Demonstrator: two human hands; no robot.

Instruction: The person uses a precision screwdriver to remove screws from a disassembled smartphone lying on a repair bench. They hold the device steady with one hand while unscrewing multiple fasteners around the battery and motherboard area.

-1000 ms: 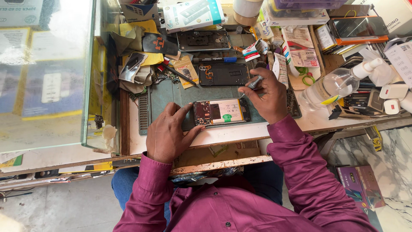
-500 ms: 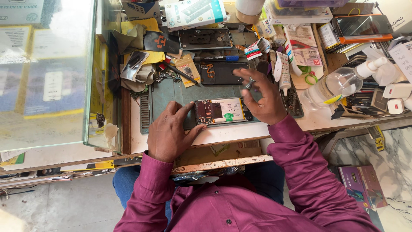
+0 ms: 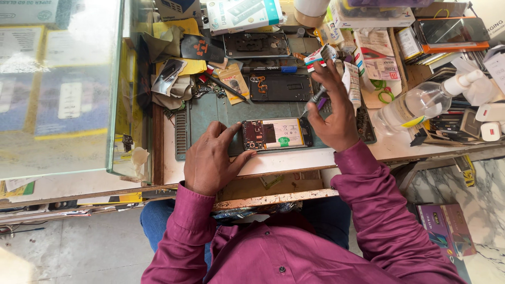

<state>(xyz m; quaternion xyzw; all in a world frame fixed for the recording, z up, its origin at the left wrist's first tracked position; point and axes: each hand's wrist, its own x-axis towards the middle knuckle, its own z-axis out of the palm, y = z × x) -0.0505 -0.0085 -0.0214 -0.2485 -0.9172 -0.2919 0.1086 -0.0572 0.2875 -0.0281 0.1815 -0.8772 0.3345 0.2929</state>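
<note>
— What are the hands doing?

— My left hand [image 3: 210, 160] lies spread, fingertips pinning the opened phone [image 3: 276, 133] on the green mat [image 3: 210, 113] near the table [image 3: 168, 168] edge. My right hand [image 3: 334, 113] pinches a small screwdriver [image 3: 314, 100], tip just above the phone's far right corner.

— How does it handle?

— Light, stiff, likely fragile inside; I'd grip its side edges. Clutter crowds the far side and the clear bottle [image 3: 421, 102] on the right; open room is nearer me.

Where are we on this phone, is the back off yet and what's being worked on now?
Done: the opened phone lies face down with its battery and board exposed; a removed back cover sits behind it. In hand: the left hand steadies the phone's left end, and the right hand holds a screwdriver above its right end. Left: board and battery are in place.
</note>
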